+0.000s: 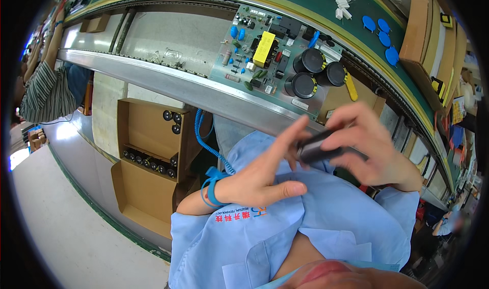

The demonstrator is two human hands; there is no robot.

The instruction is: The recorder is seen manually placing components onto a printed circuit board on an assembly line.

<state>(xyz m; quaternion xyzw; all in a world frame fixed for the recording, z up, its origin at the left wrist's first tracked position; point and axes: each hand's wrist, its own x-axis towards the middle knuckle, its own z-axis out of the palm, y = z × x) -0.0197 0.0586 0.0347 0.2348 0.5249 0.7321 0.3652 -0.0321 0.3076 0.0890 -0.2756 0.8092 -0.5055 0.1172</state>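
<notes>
My right hand (374, 149) grips a black cylindrical capacitor (311, 149) in front of my chest. My left hand (257, 179) wears a blue wrist strap (211, 187) and is spread out, with the index finger lying against the capacitor's left end and the thumb apart below. Beyond my hands, a green circuit board (239, 60) lies on the conveyor. It carries a yellow transformer (264, 48) and three large black capacitors (311, 71).
A cardboard box (145, 131) with rows of black capacitors (150, 162) stands below the metal conveyor rail (168, 80). A blue coiled cord (202, 136) runs from the strap. Blue disc parts (382, 34), white parts (342, 6) and cardboard bins (423, 39) sit on the far green shelf.
</notes>
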